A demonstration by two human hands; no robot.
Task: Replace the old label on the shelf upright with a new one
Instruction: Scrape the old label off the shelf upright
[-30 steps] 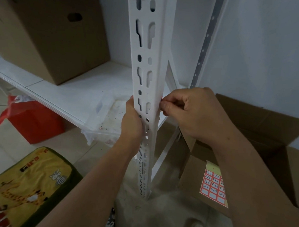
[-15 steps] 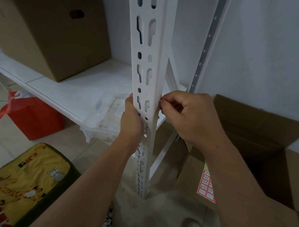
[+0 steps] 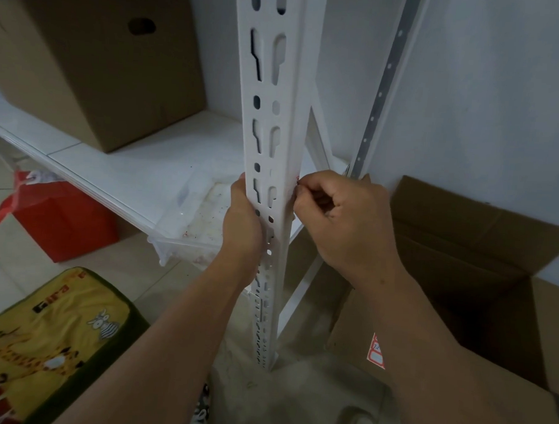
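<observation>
Shelf upright [image 3: 270, 93]: white slotted metal post, long axis vertical, running from the top edge of the view down to the floor; slotted face turned toward the camera, plain side face turned to the person's right.

Left hand [image 3: 244, 224]: wrapped round the left edge of the upright at mid-height, palm against the post, fingers hidden behind it.

Right hand [image 3: 345, 221]: just beside the right side face of the upright, at about the same height as the left hand; fingers curled, thumb and forefinger tips pinched together against the post's corner edge.

Old label [image 3: 294, 188]: only a thin red-and-white sliver shows on the right side face, directly at the right hand's fingertips; its long edge appears to follow the post. Whether it is lifted or flat cannot be told.

Label sheet [image 3: 376, 354]: red-bordered stickers, lying on the flap of the open cardboard box [image 3: 481, 252] at floor level, below the right forearm, mostly hidden by it.

Shelf board [image 3: 120, 169]: white, behind the upright, bearing a closed carton [image 3: 96, 59].

Floor items: red bag [image 3: 63, 218], yellow cushion [image 3: 48, 339].
</observation>
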